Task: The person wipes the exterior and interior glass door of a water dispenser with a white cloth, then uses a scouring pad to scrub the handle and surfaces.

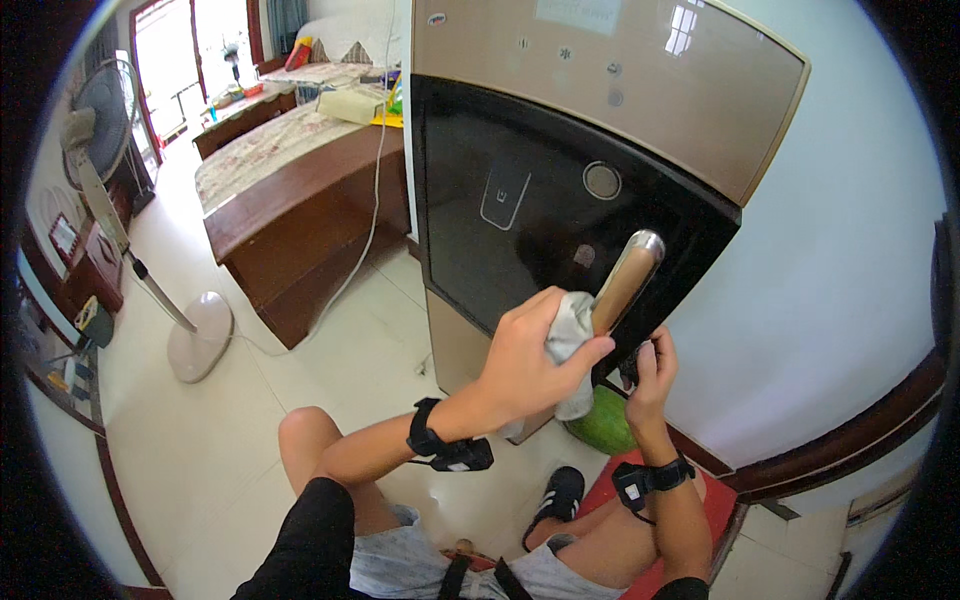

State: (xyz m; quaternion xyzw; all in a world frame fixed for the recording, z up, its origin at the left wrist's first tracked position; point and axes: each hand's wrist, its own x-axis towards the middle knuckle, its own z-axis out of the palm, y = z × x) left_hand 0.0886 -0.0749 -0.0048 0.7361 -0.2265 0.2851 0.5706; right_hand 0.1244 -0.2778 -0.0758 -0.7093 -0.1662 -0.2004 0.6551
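The left hand (530,355) has its grip clamped on a pale grey cloth (571,325), which lies against the lower part of the handle (628,285) near the right edge of the water dispenser's (680,120) black door (455,220). The right hand (652,380) is beside that edge, fingers bent near something dark; I cannot tell whether its grip is closed. A green watermelon (605,422) sits below, near the dispenser's lower right corner.

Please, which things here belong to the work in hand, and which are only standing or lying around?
Belonging to the work:
- grey cloth, held in the left hand against the handle
- black-and-tan appliance
- right hand, beside the appliance

Only around:
- green melon
- standing fan
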